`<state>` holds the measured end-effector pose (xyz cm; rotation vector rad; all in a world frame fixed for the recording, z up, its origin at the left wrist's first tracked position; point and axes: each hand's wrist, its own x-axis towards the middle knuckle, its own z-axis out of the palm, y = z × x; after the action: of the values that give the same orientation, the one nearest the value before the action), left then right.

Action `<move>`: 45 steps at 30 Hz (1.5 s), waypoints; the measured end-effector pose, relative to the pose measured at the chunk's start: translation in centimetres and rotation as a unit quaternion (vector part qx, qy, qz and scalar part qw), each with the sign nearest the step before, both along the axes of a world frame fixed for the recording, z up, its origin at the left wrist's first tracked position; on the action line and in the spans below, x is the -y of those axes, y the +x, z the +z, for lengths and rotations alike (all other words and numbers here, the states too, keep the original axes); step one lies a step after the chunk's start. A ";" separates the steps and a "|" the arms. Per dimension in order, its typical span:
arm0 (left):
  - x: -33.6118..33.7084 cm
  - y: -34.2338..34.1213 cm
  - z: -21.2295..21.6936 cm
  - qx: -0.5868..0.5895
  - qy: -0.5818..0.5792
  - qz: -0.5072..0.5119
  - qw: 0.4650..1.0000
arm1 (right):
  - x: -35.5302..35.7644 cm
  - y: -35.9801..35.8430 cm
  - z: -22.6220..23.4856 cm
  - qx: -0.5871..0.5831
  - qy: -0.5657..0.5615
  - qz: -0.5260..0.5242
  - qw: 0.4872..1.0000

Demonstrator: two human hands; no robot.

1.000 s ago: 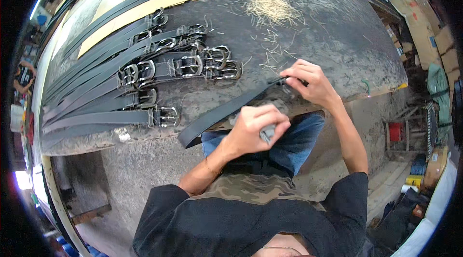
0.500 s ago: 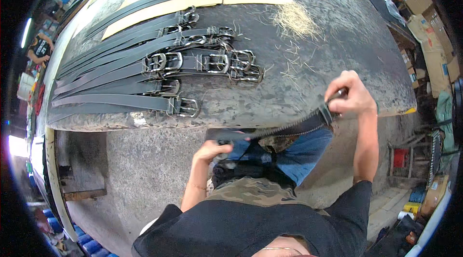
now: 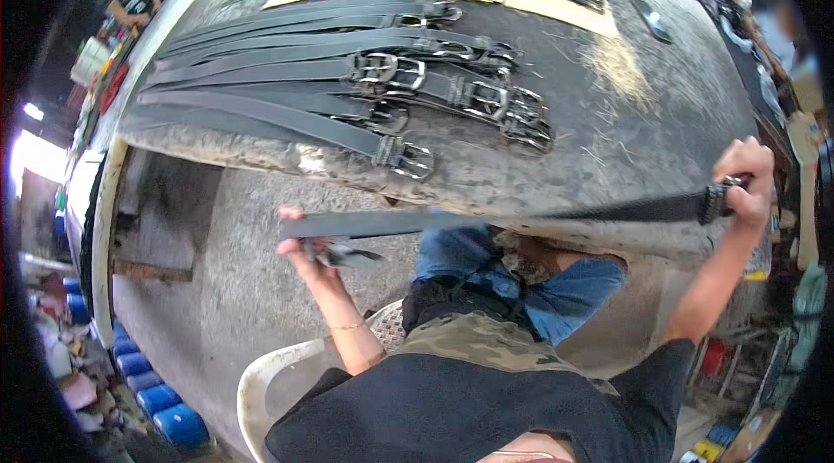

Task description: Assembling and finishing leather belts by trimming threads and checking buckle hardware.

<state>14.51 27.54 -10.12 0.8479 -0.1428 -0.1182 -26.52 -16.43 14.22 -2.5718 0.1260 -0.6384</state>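
Grey tabletop [image 3: 660, 107], row of buckled black belts [image 3: 347, 89] on top. Black belt [image 3: 521, 215] stretched taut before its near edge. Right hand [image 3: 747, 172] clenched around buckle end; left hand [image 3: 304, 241] gripping other end plus small dark tool [image 3: 343, 253].

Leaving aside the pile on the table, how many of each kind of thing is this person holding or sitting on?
black belt, stretched between left hand and right hand: 1
small dark tool, in the left hand: 1
white plastic chair: 1
Total: 3
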 end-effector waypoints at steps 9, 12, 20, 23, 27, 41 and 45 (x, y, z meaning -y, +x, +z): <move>-5.2 16.3 10.3 0.115 -0.120 0.195 0.967 | 12.1 -3.9 -3.0 0.108 0.114 -0.101 0.982; -4.3 24.6 12.8 0.116 -0.052 0.356 0.926 | 13.0 -4.0 -1.9 0.106 0.149 -0.166 0.969; 3.1 44.0 23.7 0.160 0.301 0.155 0.927 | 17.1 10.8 -3.6 0.069 0.321 -0.260 0.908; 12.1 49.3 24.1 0.245 0.371 0.143 0.884 | 20.0 14.3 -4.9 0.048 0.322 -0.309 0.893; 20.1 57.4 25.2 0.274 0.329 0.126 0.895 | 25.3 19.8 -8.0 0.098 0.397 -0.299 0.863; 35.4 59.7 7.0 0.206 0.665 0.170 0.698 | 28.2 31.4 -15.2 -0.048 0.035 -0.537 0.842; 38.1 55.1 9.2 0.162 0.625 0.224 0.730 | 28.8 29.2 -16.1 -0.017 -0.029 -0.558 0.829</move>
<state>69.62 -10.60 -0.89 2.2488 -0.1758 0.4667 2.72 -45.24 -1.86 -2.3407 1.7157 -0.9612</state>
